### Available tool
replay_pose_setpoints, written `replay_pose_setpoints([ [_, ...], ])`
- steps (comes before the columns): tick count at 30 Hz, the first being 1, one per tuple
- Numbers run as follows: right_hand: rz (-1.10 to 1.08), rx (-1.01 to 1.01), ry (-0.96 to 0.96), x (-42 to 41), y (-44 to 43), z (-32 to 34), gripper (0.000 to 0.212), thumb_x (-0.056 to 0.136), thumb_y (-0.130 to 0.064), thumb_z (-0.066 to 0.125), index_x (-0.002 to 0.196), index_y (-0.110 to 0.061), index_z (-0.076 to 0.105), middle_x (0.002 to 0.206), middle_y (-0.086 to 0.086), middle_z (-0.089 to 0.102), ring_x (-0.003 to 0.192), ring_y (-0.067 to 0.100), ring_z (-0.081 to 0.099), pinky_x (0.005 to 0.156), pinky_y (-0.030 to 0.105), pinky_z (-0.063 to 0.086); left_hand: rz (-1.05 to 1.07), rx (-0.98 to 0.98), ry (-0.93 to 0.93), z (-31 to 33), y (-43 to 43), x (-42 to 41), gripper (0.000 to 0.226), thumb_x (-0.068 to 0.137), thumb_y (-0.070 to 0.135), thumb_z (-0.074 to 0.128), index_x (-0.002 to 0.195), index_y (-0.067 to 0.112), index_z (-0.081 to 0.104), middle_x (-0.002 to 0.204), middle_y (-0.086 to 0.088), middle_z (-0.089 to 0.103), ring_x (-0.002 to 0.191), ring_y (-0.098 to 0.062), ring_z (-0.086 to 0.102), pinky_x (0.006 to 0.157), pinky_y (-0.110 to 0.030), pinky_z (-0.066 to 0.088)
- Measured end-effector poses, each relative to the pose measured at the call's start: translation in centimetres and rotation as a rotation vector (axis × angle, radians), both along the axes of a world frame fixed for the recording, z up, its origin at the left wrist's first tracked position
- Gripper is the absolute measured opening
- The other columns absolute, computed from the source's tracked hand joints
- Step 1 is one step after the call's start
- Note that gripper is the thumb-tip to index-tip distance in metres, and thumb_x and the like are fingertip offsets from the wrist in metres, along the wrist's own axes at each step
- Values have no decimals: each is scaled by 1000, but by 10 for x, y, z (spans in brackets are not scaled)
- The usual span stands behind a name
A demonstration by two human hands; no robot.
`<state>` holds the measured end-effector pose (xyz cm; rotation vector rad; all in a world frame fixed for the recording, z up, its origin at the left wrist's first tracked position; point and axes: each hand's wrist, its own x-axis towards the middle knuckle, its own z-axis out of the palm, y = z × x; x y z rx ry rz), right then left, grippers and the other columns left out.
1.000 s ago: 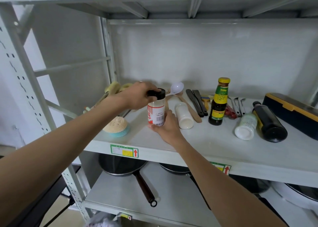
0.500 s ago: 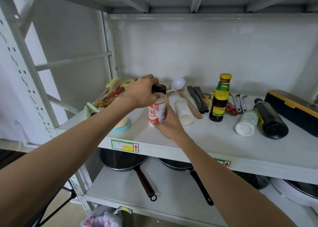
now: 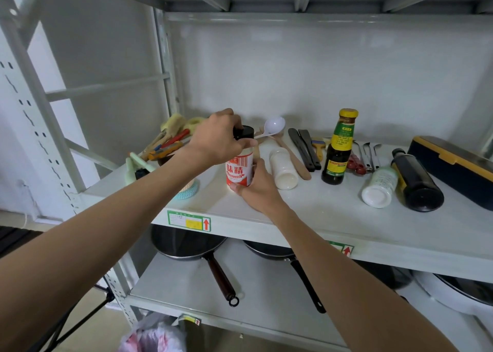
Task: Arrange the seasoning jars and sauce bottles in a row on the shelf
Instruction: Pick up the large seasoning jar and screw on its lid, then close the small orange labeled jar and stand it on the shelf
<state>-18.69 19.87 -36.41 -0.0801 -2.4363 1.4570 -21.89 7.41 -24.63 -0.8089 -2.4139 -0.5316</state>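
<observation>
Both hands, left hand (image 3: 217, 138) and right hand (image 3: 257, 189), clasp the seasoning jar (image 3: 239, 171) upright on the shelf (image 3: 320, 218) (three containers lie toppled, so most arranging remains).

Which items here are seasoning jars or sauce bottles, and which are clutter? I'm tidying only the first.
Job: red-label jar, white jar, upright sauce bottle, green-print white jar, dark bottle.
Clutter: white spoon, wooden spatula, brushes, navy box.
</observation>
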Motion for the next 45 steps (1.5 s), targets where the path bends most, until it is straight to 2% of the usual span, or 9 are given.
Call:
replay_pose_setpoints([
  [14,45,-34,-32,2,-2,2,68,82,-22,74,139,-26,38,137,-1,56,127,21,53,109,45,42,40,6,13,-2,6,1,60,73,65,68,92,7,66,91,-3,57,73,-25,55,61,-33,44],
  [21,15,7,-66,5,-4,4,65,82,-25,74,138,-25,39,135,-2,57,125,20,55,102,35,44,25,38,13,-5,6,1,55,75,58,70,91,6,67,89,-5,57,74,-27,57,63,-37,48],
  [24,15,80,-71,13,-9,6,71,86,-24,71,145,-22,32,141,1,51,130,21,51,107,38,41,32,49,11,-5,7,3,53,75,55,72,92,4,66,92,-7,57,75,-29,58,61,-35,44],
  [28,77,320,-73,34,-16,4,92,89,-22,66,155,-15,2,158,6,27,146,23,29,117,38,27,40,34,-6,-3,6,4,49,77,48,73,94,3,65,95,-9,56,80,-31,58,62,-33,40],
  [30,68,438,-21,50,-13,9,82,92,-18,63,155,-12,11,158,5,27,146,21,28,118,36,24,36,21,-15,-1,7,3,48,78,46,72,94,2,64,95,-9,55,81,-32,58,62,-34,41],
  [34,-227,471,264,74,11,30,41,88,-7,59,128,-10,49,128,7,51,123,22,48,105,38,43,92,-78,-72,12,15,7,51,79,52,66,100,6,61,99,-9,52,84,-29,57,67,-36,49],
  [38,-511,399,143,59,43,36,43,84,-28,64,120,-8,52,123,12,50,122,30,45,103,40,38,-66,129,2,25,38,25,42,78,43,64,105,11,59,106,-5,56,91,-22,57,78,-37,52],
  [42,-555,391,-33,47,54,27,72,79,-57,64,124,-3,49,127,16,50,123,34,45,102,44,41,-217,344,-385,26,88,42,27,77,27,69,92,5,63,81,-1,58,83,-27,60,59,-20,43],
  [45,-475,316,-75,46,67,23,73,80,-62,60,129,-9,54,118,16,60,115,35,56,95,44,48,-109,383,-638,15,118,34,25,79,25,68,74,8,52,70,-2,48,70,-27,52,54,-24,39],
])
